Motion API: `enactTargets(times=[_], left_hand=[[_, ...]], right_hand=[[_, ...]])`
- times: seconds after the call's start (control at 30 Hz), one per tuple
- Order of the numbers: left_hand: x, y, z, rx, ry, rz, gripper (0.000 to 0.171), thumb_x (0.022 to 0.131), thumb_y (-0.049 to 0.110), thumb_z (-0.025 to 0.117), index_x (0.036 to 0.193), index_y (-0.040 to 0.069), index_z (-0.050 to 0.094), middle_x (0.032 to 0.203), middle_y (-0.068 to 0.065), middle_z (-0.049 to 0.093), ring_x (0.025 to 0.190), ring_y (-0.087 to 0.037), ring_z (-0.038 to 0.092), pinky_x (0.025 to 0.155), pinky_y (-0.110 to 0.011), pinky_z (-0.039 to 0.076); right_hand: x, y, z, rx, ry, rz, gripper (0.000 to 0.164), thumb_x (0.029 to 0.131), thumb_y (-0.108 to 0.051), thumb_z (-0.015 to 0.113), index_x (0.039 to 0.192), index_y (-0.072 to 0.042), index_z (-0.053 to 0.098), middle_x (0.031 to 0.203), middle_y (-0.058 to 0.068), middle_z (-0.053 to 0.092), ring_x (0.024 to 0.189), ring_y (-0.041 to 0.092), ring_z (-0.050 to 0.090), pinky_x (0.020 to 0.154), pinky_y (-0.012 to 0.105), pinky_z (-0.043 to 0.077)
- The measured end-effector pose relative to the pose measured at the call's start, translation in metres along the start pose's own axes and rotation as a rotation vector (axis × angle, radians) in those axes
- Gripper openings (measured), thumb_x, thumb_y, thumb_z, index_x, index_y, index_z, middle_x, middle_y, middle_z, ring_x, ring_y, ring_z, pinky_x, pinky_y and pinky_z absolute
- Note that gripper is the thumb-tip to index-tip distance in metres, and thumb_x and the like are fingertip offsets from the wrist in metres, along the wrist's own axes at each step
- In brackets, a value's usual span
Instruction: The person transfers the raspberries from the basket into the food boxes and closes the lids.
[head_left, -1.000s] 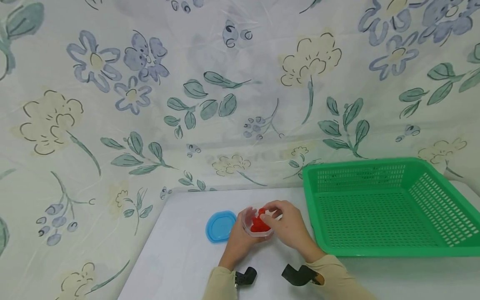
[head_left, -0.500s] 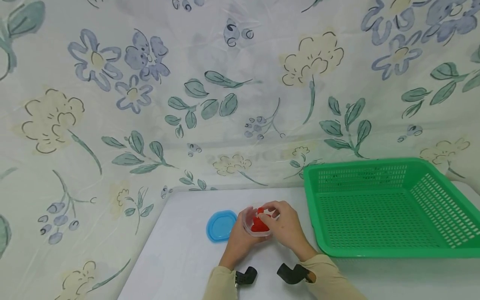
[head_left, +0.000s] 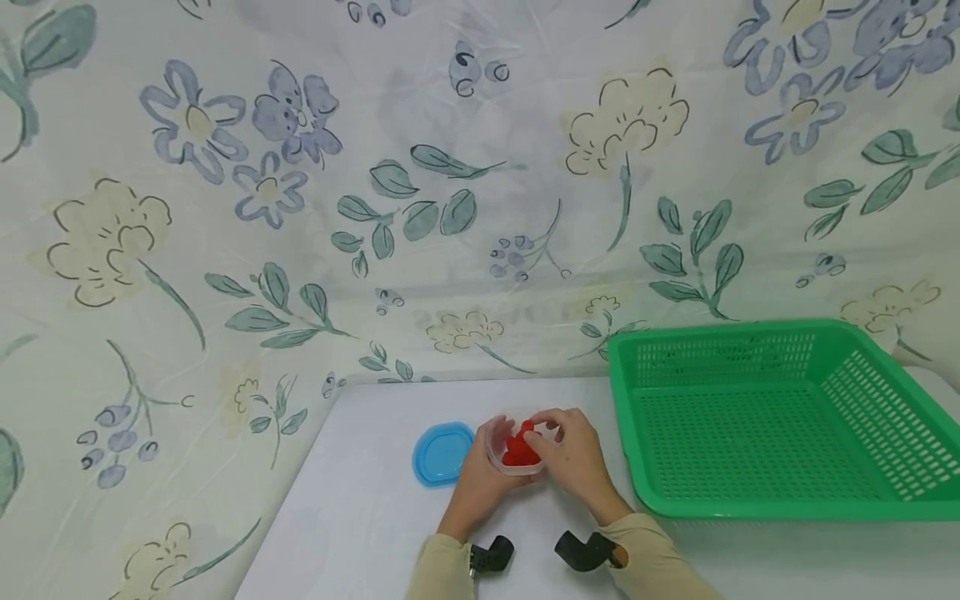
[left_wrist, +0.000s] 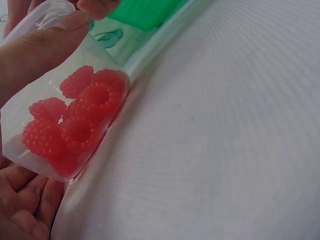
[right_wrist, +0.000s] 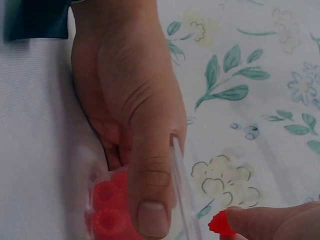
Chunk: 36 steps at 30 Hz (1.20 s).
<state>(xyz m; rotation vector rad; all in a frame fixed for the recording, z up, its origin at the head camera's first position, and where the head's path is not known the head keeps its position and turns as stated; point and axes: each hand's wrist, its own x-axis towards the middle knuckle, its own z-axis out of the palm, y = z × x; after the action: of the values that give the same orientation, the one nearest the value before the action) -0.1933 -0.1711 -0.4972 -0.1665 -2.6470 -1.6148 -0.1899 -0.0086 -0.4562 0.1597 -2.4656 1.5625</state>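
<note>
My left hand grips a clear plastic tub with raspberries piled at its bottom. Its thumb lies along the outer wall near the rim, as the left wrist view shows. Between thumb and fingertips, my right hand pinches a single raspberry at the tub's mouth, just beside the rim in the right wrist view. Flat on the table, left of the tub, lies a blue lid.
A large green plastic basket with slotted walls stands at the right on the white table. Floral cloth hangs behind the table. Each wrist carries a black camera mount.
My right hand dips slightly toward the left, then shifts a little back to the right, keeping its raspberry at the tub's mouth. The left hand and tub stay nearly in place.
</note>
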Motion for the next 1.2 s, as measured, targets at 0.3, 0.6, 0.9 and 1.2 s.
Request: enactTargets(times=[0.3, 0.6, 0.9, 1.2], left_hand=[[0.0003, 0.0012, 0.0, 0.014, -0.003, -0.003, 0.095, 0.072, 0.034, 0.092, 0.149, 0.013, 0.039, 0.145, -0.006, 0.053, 0.132, -0.03, 0.048, 0.099, -0.048, 0.052], [0.0, 0.0015, -0.0001, 0.0, -0.01, 0.007, 0.095, 0.073, 0.033, 0.091, 0.149, 0.013, 0.038, 0.146, -0.006, 0.053, 0.133, -0.029, 0.048, 0.104, -0.049, 0.048], [0.0016, -0.0016, 0.0006, 0.005, -0.006, 0.011, 0.097, 0.073, 0.033, 0.091, 0.15, 0.011, 0.036, 0.146, -0.007, 0.052, 0.134, -0.031, 0.047, 0.103, -0.052, 0.048], [0.0025, 0.0005, -0.0003, 0.005, -0.007, -0.008, 0.116, 0.072, 0.032, 0.091, 0.159, 0.009, 0.017, 0.15, -0.009, 0.049, 0.138, -0.034, 0.042, 0.107, -0.059, 0.042]], right_hand=[[0.0011, 0.0053, 0.0041, -0.004, 0.023, 0.034, 0.02, 0.085, -0.013, 0.076, 0.104, -0.006, 0.073, 0.1, 0.015, 0.059, 0.087, 0.024, 0.05, 0.064, 0.03, 0.046], [0.003, 0.0083, 0.0042, -0.005, 0.021, 0.049, 0.02, 0.085, -0.011, 0.076, 0.104, -0.006, 0.073, 0.099, 0.013, 0.058, 0.087, 0.023, 0.049, 0.064, 0.03, 0.045], [0.004, 0.0082, 0.005, -0.003, 0.017, 0.047, 0.02, 0.085, -0.01, 0.077, 0.104, -0.005, 0.073, 0.097, 0.011, 0.057, 0.085, 0.022, 0.049, 0.063, 0.028, 0.044], [0.0037, 0.0092, 0.0059, -0.003, 0.011, 0.056, 0.021, 0.085, -0.01, 0.078, 0.105, -0.006, 0.073, 0.098, 0.01, 0.057, 0.086, 0.024, 0.05, 0.061, 0.027, 0.046]])
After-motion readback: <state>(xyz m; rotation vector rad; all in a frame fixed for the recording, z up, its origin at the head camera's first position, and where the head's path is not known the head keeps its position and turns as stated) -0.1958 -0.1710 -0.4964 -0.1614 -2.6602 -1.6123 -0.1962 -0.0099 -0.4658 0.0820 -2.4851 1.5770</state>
